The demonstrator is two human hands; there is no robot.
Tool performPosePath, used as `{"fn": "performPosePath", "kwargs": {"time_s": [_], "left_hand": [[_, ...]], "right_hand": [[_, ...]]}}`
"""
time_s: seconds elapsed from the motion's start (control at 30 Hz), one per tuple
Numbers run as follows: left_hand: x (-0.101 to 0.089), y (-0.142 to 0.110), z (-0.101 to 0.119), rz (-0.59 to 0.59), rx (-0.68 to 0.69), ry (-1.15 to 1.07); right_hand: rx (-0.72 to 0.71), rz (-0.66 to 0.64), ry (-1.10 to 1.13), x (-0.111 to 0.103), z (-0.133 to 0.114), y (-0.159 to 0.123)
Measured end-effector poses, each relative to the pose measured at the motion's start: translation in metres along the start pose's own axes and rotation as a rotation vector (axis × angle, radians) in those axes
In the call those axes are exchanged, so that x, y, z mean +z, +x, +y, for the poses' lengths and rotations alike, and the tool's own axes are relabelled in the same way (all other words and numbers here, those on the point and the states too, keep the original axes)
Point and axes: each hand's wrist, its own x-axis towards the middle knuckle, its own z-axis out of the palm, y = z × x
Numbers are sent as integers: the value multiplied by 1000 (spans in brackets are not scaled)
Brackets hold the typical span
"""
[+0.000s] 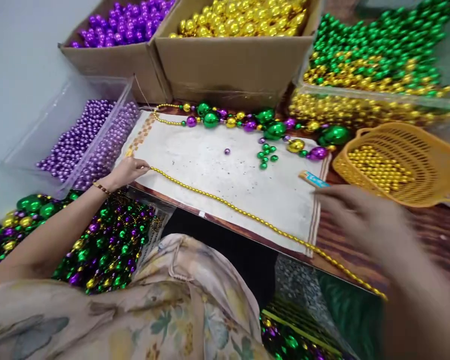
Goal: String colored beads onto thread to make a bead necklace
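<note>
My left hand (129, 170) pinches one end of a thin strand of gold beads (225, 201). From there the strand runs slantwise along the front of the white cloth (202, 160), then past the table edge at the lower right. My right hand (354, 207) is smeared by motion over the right side of the table. Its fingertips are close to a small flat tool with a blue label (315, 178), and I cannot tell whether they touch it. Several small green beads (264, 156) and one loose purple bead (227, 151) lie on the cloth.
A finished-looking necklace of mixed beads (243, 122) stretches along the cloth's back edge. Behind are cardboard boxes (225, 65) of purple and gold beads. Plastic bins (56, 125) flank the cloth, and a yellow basket (431, 165) sits at right. Piled necklaces (101, 240) fill the lower left.
</note>
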Motion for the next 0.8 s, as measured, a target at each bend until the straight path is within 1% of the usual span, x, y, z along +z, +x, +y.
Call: {"fn": "performPosePath", "kwargs": {"time_s": [0.03, 0.07, 0.1, 0.17, 0.2, 0.23, 0.27, 0.33, 0.4, 0.53, 0.6, 0.7, 0.8], "left_hand": [[0, -4, 0, 17, 5, -23], [0, -9, -1, 29, 9, -47], [1, -14, -2, 37, 9, -68], [3, -24, -5, 56, 8, -95], [4, -29, -8, 72, 9, -103], [6, -33, -12, 91, 12, -109], [9, -37, -16, 109, 16, -115], [14, -43, -25, 135, 30, -126], [20, -49, -34, 156, 50, -132], [28, -60, -50, 236, 95, -139], [29, -67, -57, 268, 94, -156], [29, -76, -69, 285, 60, -180], [30, -80, -77, 277, 48, -194]], "right_hand": [[-176, -129, -11, 28, -24, 3], [-301, -280, -32, 55, -47, 7], [-374, -376, -70, 82, -68, 10], [-480, -466, -241, 127, -104, 16], [-516, -484, -339, 144, -117, 18], [-547, -492, -432, 156, -125, 19], [-575, -497, -505, 165, -131, 19], [-611, -494, -576, 170, -134, 18], [-594, -493, -558, 165, -134, 14], [-426, -599, -354, 153, -137, -4], [-405, -627, -236, 152, -136, -15], [-432, -577, -161, 154, -128, -30], [-454, -510, -208, 155, -114, -42]]}}
